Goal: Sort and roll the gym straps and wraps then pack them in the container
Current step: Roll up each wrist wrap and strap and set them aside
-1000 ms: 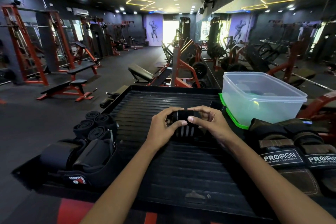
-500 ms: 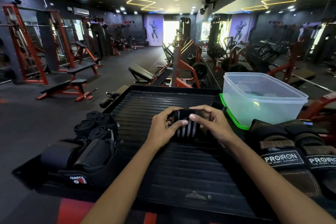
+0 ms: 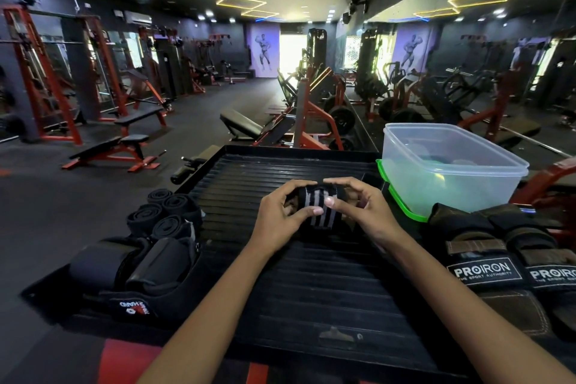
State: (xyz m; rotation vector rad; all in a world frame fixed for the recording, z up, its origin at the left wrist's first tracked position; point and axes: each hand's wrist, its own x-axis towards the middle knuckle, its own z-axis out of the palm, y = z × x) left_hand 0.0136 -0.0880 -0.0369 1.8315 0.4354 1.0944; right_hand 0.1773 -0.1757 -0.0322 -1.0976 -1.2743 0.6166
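A black wrap with grey stripes (image 3: 318, 207), mostly rolled, lies on the ribbed black platform (image 3: 311, 274). My left hand (image 3: 280, 215) grips its left end, thumb across the front. My right hand (image 3: 358, 209) grips its right end, fingers curled over the top. A clear plastic container (image 3: 448, 178) stands to the right on a green lid (image 3: 402, 203); dark shapes show faintly inside it. Several rolled black wraps (image 3: 165, 215) lie at the platform's left edge.
Black padded supports (image 3: 124, 271) lie left of the platform, below the rolls. Two brown and black PROIRON straps (image 3: 498, 265) lie at the right, in front of the container. Benches and red machines fill the gym floor beyond the platform's far edge.
The wrap has turned in my fingers, so more of its grey stripes face up and the roll looks thicker. Both hands stay in about the same place.
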